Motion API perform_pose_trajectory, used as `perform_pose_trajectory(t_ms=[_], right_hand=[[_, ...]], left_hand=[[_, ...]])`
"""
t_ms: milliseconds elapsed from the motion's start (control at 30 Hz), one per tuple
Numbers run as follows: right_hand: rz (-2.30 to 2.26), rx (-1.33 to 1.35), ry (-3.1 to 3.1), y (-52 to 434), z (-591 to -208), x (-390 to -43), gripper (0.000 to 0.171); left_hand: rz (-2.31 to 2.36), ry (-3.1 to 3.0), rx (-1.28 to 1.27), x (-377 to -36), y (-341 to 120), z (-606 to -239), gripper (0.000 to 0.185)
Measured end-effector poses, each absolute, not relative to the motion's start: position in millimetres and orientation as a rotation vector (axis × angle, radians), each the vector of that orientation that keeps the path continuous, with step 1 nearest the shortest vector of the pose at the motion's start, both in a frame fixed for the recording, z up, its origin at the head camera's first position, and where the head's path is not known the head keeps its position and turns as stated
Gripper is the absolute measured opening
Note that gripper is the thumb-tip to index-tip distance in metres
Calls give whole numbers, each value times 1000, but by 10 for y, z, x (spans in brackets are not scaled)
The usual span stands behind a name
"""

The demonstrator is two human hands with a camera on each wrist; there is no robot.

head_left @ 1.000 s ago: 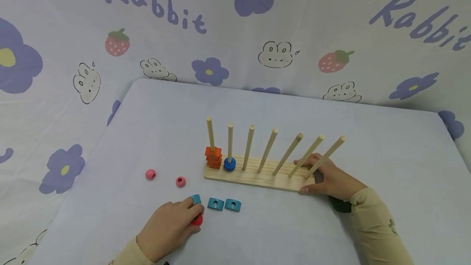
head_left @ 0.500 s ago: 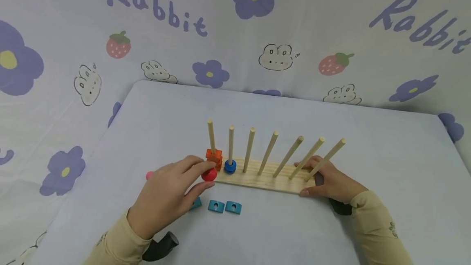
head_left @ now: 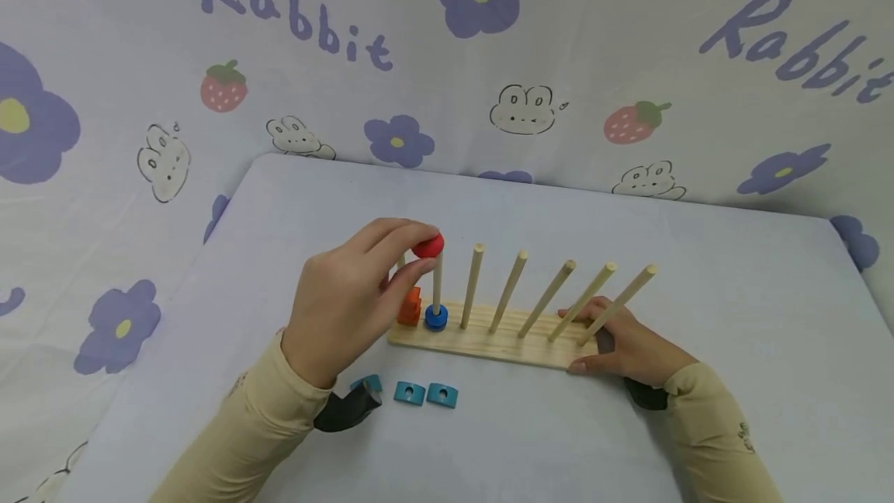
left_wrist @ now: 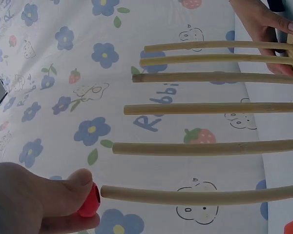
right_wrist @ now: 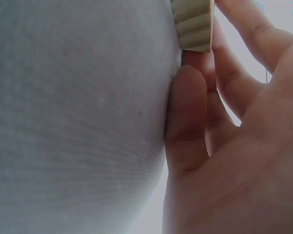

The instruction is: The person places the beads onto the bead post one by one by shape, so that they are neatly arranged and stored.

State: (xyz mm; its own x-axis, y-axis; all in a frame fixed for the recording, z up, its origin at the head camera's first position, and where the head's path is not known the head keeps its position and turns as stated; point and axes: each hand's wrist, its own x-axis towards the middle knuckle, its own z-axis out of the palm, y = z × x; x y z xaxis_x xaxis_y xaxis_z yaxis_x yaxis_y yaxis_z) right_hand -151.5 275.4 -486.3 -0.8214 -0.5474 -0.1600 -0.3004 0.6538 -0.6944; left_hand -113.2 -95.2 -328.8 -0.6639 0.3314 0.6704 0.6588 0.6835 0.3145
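My left hand (head_left: 349,289) pinches a red bead (head_left: 428,245) between thumb and fingers, at the top of the second peg (head_left: 437,282) from the left. In the left wrist view the red bead (left_wrist: 90,202) has its hole facing the tip of that peg (left_wrist: 185,196), right beside it. Two blue beads (head_left: 436,318) sit low on the same peg. Orange pieces (head_left: 410,307) are stacked on the first peg, partly behind my left hand. My right hand (head_left: 621,340) holds the right end of the wooden peg board (head_left: 482,344), also seen in the right wrist view (right_wrist: 193,29).
Several bare pegs (head_left: 507,289) rise from the right part of the board. In front of it lie teal pieces with holes (head_left: 409,393) (head_left: 442,395), and another teal piece (head_left: 370,384) partly behind the left wrist's dark camera mount (head_left: 345,408). A patterned cloth (head_left: 447,60) hangs behind the table.
My left hand has picked the red bead up from the table and carried it up and right to the second peg's top. It now covers the pink beads. My right hand stays put.
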Motion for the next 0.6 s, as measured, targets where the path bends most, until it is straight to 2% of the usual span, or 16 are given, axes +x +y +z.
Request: perform_pose_trajectory(t_ms=[600], right_hand=[[-954,-707,2529,2774,-4890,-1522,69]], left_hand=[[-482,-2362,-881,-1206,-855,-3551,17]])
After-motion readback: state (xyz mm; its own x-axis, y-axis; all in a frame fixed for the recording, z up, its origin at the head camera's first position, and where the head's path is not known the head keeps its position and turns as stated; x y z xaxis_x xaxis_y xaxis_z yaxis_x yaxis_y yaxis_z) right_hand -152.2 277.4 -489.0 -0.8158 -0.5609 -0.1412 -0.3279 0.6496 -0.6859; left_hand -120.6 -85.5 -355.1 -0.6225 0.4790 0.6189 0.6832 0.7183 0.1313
